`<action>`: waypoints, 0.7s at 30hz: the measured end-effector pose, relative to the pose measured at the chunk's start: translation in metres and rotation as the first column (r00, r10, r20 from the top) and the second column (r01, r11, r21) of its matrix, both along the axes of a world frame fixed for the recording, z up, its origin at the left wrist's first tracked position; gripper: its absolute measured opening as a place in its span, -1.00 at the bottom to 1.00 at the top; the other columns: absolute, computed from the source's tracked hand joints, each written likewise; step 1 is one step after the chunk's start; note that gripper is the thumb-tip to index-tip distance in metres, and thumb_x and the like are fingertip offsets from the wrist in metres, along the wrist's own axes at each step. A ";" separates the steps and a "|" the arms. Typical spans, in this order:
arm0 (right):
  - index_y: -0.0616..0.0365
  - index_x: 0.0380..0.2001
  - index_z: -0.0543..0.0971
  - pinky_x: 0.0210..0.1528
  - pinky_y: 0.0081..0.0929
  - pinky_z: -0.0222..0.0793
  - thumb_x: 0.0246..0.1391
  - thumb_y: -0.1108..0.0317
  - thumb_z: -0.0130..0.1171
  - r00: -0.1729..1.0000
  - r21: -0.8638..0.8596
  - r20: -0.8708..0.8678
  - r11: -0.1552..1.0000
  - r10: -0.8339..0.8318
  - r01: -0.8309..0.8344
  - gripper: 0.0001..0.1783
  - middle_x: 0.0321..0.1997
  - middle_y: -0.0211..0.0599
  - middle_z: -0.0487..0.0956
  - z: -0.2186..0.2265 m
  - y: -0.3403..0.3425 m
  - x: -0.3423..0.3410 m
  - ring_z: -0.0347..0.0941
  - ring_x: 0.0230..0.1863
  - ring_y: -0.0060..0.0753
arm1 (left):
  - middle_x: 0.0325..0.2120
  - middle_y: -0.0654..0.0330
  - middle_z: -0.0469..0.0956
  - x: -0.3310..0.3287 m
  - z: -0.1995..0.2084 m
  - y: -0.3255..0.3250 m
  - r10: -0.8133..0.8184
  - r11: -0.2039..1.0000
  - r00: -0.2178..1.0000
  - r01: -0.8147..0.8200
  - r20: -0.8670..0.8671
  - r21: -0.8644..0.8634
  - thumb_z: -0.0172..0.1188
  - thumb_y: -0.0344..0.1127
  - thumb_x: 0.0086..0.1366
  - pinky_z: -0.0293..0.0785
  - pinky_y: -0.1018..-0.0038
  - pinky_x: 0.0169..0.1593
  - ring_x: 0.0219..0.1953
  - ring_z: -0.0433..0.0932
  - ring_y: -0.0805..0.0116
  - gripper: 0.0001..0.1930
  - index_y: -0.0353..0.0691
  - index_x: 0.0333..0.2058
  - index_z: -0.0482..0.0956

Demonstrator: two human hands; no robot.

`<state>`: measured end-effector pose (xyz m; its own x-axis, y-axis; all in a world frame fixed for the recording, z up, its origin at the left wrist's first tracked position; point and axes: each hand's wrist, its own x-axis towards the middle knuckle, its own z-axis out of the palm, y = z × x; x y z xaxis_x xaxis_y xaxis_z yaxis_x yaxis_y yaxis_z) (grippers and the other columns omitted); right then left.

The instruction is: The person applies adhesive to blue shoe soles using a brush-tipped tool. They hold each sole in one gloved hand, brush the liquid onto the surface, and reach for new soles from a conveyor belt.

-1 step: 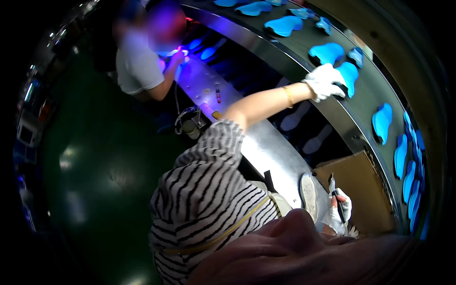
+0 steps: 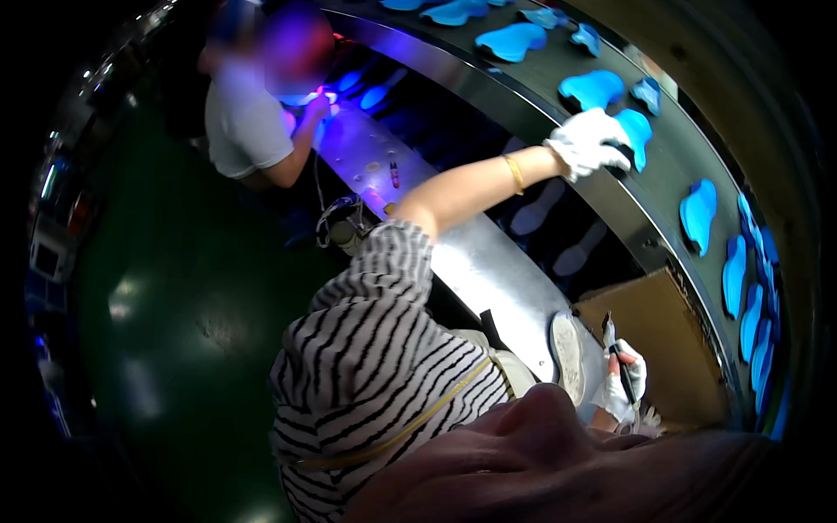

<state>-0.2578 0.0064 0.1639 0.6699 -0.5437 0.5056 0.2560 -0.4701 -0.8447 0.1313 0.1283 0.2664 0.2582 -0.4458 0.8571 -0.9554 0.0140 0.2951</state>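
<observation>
My left hand [image 2: 588, 144], in a white glove, reaches across to a dark conveyor. Its fingers curl at the near end of a blue shoe-shaped piece [image 2: 639, 138] and appear to grip it; the palm hides the contact. Down at the lower right, my right hand [image 2: 626, 383], gloved in white with bare fingertips showing, holds a slim brush [image 2: 612, 336] with a dark handle and a pale, dark-tipped head. A white shoe sole [image 2: 569, 353] lies on the metal bench beside this hand.
The conveyor belt [image 2: 667, 174] carries several more blue shoe-shaped pieces [image 2: 697, 216]. An open cardboard box [image 2: 667, 331] stands by my right hand. Along the metal bench [image 2: 488, 270], a co-worker [image 2: 248, 126] works under violet light. Pale soles [image 2: 536, 209] sit on a dark shelf below the conveyor.
My left fingers have drawn in on the near end of the blue piece. The whole view has shifted slightly. My right hand keeps its place with the brush.
</observation>
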 end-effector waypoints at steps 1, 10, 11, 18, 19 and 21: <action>0.24 -0.32 0.53 -0.08 -0.50 0.43 0.01 0.65 0.23 1.000 -0.027 0.010 1.000 -0.008 0.008 -0.83 -0.14 -0.18 0.59 0.000 0.002 -0.001 0.51 -0.21 -0.45 | -0.28 0.23 0.59 -0.009 0.006 0.015 -0.114 0.985 0.992 0.106 -0.048 -0.139 0.37 -0.08 0.11 0.43 0.33 -0.01 -0.17 0.52 0.21 -0.69 -0.11 -0.24 0.66; 0.21 -0.30 0.54 -0.03 -0.50 0.42 0.00 0.65 0.26 0.988 0.092 -0.124 0.990 -0.095 0.106 -0.81 -0.14 -0.26 0.58 0.001 0.015 -0.004 0.51 -0.16 -0.46 | -0.16 -0.09 0.57 -0.043 0.032 0.088 -0.838 0.492 0.459 0.403 -0.295 -0.771 -0.19 0.03 0.49 0.51 0.32 -0.12 -0.26 0.52 0.24 -0.50 -0.23 -0.48 0.44; 0.21 -0.30 0.55 -0.02 -0.50 0.42 0.00 0.65 0.26 0.987 0.122 -0.136 0.987 -0.082 0.099 -0.81 -0.14 -0.26 0.58 0.002 0.016 -0.003 0.51 -0.14 -0.46 | -0.14 -0.14 0.55 -0.039 0.021 0.086 -0.908 0.411 0.281 0.448 -0.311 -0.794 -0.19 0.09 0.48 0.52 0.33 -0.19 -0.30 0.50 0.23 -0.49 -0.20 -0.50 0.40; 0.23 -0.26 0.53 -0.03 -0.54 0.46 0.02 0.69 0.22 0.987 0.242 -0.144 0.964 -0.073 0.106 -0.79 -0.13 -0.25 0.55 -0.003 0.019 -0.004 0.52 -0.19 -0.48 | 0.13 -0.25 0.39 -0.086 -0.105 0.050 -0.461 0.164 -0.852 0.194 -0.249 -0.967 -0.14 0.30 0.36 0.39 0.08 0.20 0.14 0.42 -0.20 -0.29 -0.34 -0.30 0.65; 0.23 -0.26 0.52 -0.04 -0.54 0.46 0.02 0.69 0.22 0.987 0.263 -0.148 0.960 -0.063 0.100 -0.79 -0.13 -0.23 0.55 -0.004 0.018 -0.006 0.53 -0.20 -0.47 | 0.18 -0.24 0.34 -0.101 -0.118 0.051 -0.429 0.411 -0.839 0.148 -0.334 -0.899 -0.12 0.39 0.29 0.27 -0.01 0.28 0.18 0.38 -0.21 -0.21 -0.33 0.00 0.53; 0.23 -0.26 0.52 -0.07 -0.54 0.46 0.03 0.68 0.21 0.988 0.307 -0.147 0.947 -0.050 0.094 -0.79 -0.13 -0.21 0.56 -0.006 0.017 -0.007 0.54 -0.23 -0.46 | 0.15 -0.29 0.34 -0.126 -0.133 0.060 -0.432 0.396 -0.841 0.149 -0.327 -0.906 -0.09 0.47 0.21 0.31 -0.18 0.20 0.14 0.41 -0.24 -0.07 -0.28 0.24 0.26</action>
